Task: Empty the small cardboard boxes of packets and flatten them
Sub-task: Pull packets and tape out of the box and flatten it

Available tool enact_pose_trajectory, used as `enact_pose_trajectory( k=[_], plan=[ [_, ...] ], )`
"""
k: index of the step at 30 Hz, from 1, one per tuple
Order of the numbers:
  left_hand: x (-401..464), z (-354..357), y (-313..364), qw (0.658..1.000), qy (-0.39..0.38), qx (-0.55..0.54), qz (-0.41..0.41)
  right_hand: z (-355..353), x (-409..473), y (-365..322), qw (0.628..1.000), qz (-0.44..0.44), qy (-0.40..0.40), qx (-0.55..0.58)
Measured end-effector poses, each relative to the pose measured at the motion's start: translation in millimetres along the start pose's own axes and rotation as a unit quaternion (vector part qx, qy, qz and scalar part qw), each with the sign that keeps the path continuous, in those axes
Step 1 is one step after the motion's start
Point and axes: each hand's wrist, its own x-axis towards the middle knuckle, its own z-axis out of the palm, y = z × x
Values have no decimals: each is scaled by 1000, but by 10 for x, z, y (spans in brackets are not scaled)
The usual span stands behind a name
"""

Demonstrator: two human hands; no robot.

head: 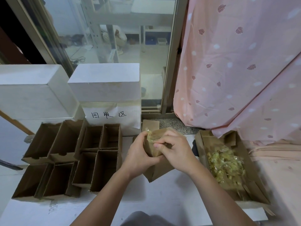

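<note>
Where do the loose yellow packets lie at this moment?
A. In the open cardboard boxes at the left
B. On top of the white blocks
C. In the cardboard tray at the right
C: the yellow packets are heaped in the cardboard tray at the right.

Ahead of you stands a tall glass sliding door in a dull metal frame (171, 62), and through it you see a pale, dimly lit room with white shelving (151, 15). To your right hangs a pink curtain printed with dark leaves and white dots (236, 70). A strip of grey speckled stone floor (172, 124) runs along the door's threshold.
</note>
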Motion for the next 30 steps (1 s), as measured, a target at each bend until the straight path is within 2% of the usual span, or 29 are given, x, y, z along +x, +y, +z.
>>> enact_pose_trajectory(
  k=[5,8,12,16,21,25,30],
  plan=[
    [20,-85,12,999,-27,37,13,-154,50,-29,993,71,-44,78],
    [45,-140,31,996,-62,53,27,-239,70,-19,989,80,-66,101],
    [72,-143,48,996,-68,39,31,-280,75,-51,988,88,-55,111],
    [64,-159,-6,997,-77,25,15,-341,43,-95,978,110,-83,156],
    [10,-141,-34,996,-81,22,18,-323,3,-80,989,59,-117,66],
    [-27,-138,-5,994,-94,37,30,-257,8,-105,995,49,-82,19],
    [-58,-150,6,994,-93,40,42,-156,-26,-114,998,54,8,4]
  ],
)
